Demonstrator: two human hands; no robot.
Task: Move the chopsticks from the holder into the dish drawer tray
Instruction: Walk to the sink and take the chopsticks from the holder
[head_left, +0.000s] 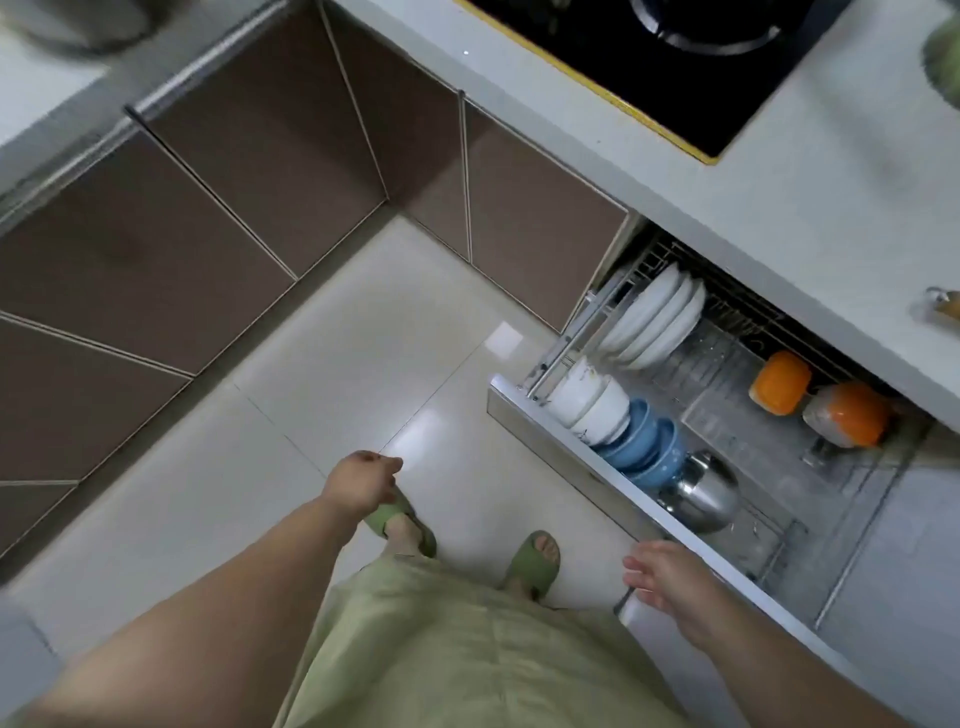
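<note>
The dish drawer (566, 447) stands pulled out under the counter at the right, its wire tray (727, 395) holding dishes. My right hand (670, 577) hovers with fingers spread just in front of the drawer's front panel, holding nothing. My left hand (363, 483) hangs over the floor with its fingers loosely curled, nothing in it. No chopsticks and no chopstick holder are in view.
Inside the drawer are white plates (654, 322), white bowls (592, 405), blue bowls (644, 447), a steel bowl (706, 493) and orange bowls (779, 382). A black stove (675, 67) sits in the grey counter (779, 208). Brown cabinet doors (156, 260) line the left. My feet in green slippers (530, 561) stand on the tiled floor.
</note>
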